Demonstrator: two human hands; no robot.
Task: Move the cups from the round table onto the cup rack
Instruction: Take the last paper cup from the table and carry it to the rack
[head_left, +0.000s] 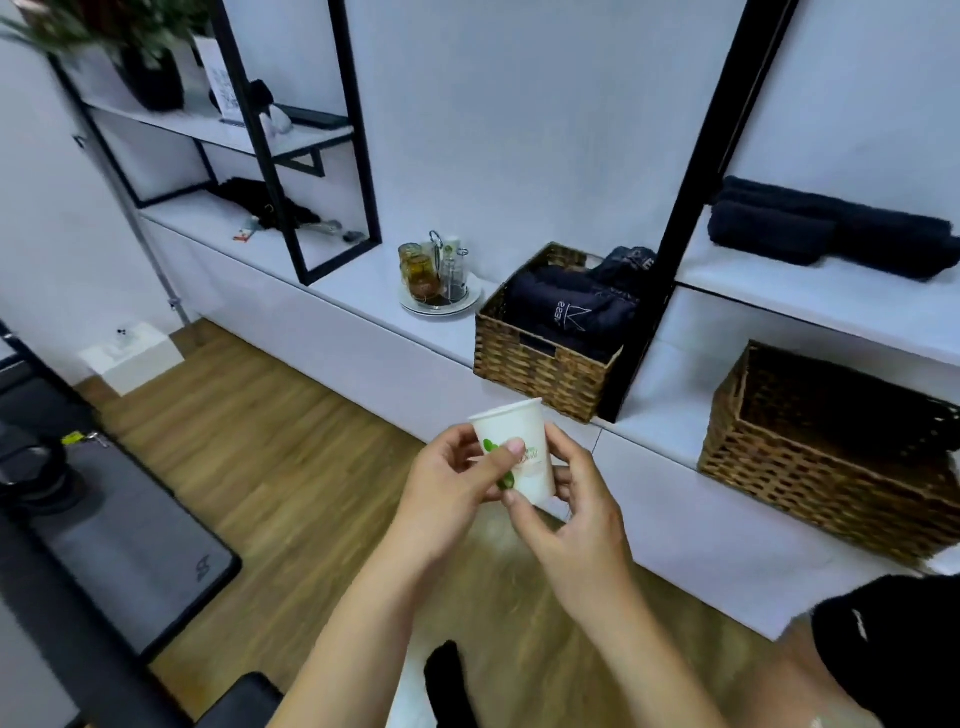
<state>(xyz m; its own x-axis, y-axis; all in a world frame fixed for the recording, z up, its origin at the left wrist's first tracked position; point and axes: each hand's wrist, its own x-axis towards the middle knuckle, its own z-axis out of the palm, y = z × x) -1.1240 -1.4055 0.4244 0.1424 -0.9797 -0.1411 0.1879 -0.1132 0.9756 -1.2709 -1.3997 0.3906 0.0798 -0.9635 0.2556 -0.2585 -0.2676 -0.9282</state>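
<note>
A: Where is the white paper cup with green leaves (519, 452) going?

B: Both hands are holding it up over the wood floor. The left hand (452, 483) is curling round its side, and the right hand (566, 514) is pinching near its bottom.

A: Is it on the metal cup rack (441, 275) yet?

B: No. The rack is sitting well apart on the white ledge (some glass cups are already on it).

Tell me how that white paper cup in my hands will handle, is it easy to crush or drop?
The paper cup looks thin-walled, so it probably dents under a hard squeeze. It seems light: the left hand and right hand hold it with fingertips alone. I cannot see inside it, so keep it upright in case it holds liquid.
</note>
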